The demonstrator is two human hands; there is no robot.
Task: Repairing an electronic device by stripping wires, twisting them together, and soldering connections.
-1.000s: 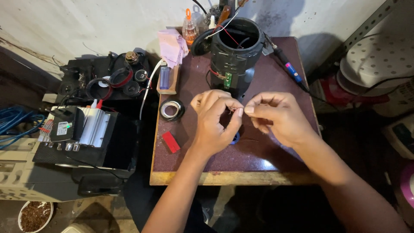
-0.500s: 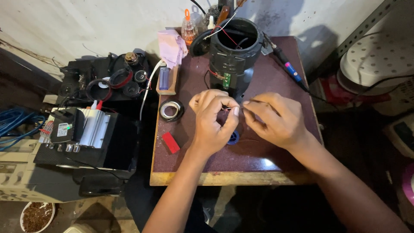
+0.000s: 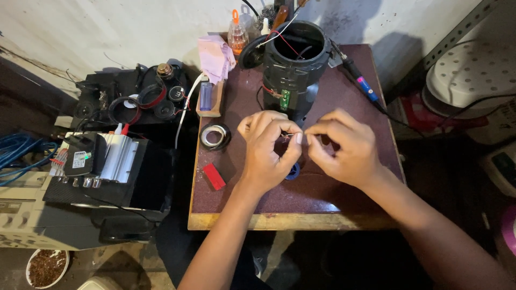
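My left hand and my right hand meet over the dark red table, fingertips pinched together on a thin wire end between them. The wire is tiny and mostly hidden by my fingers. Just behind my hands stands a black cylindrical speaker housing with its top open, red and white wires inside and a small green circuit board on its side. A blue ring lies on the table under my left hand.
A roll of tape, a red lighter, a pink cloth, a small bottle with an orange cap and a soldering iron lie on the table. Left of it stand black electronics units and blue cables.
My hands stay pinched on the wire; the fingers have shifted slightly and the right hand has edged closer to the left.
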